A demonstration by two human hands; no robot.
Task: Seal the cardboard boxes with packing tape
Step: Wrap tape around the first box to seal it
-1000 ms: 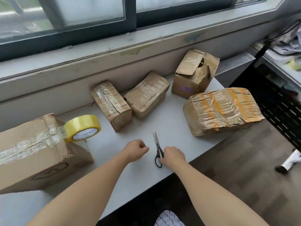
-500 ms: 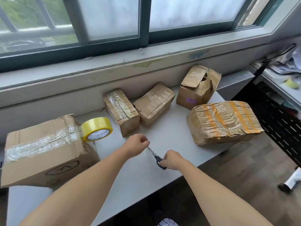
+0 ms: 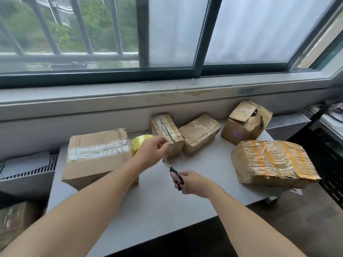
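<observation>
Five crumpled, tape-wrapped cardboard boxes (image 3: 198, 132) on white table (image 3: 157, 206) beneath window (image 3: 241, 30).
Grips scissors (image 3: 173, 171) in right hand (image 3: 193, 182); pinches left hand (image 3: 150, 151) fingertips together, on what unclear, half hiding yellow tape roll (image 3: 140, 140).

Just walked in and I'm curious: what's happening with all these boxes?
A person is taping cardboard boxes on a table. Their right hand holds scissors, blades aimed at the raised left hand, whose fingers pinch together, perhaps on tape; I cannot tell. A yellow tape roll sits beside the big box. The back-right box gapes open.
</observation>
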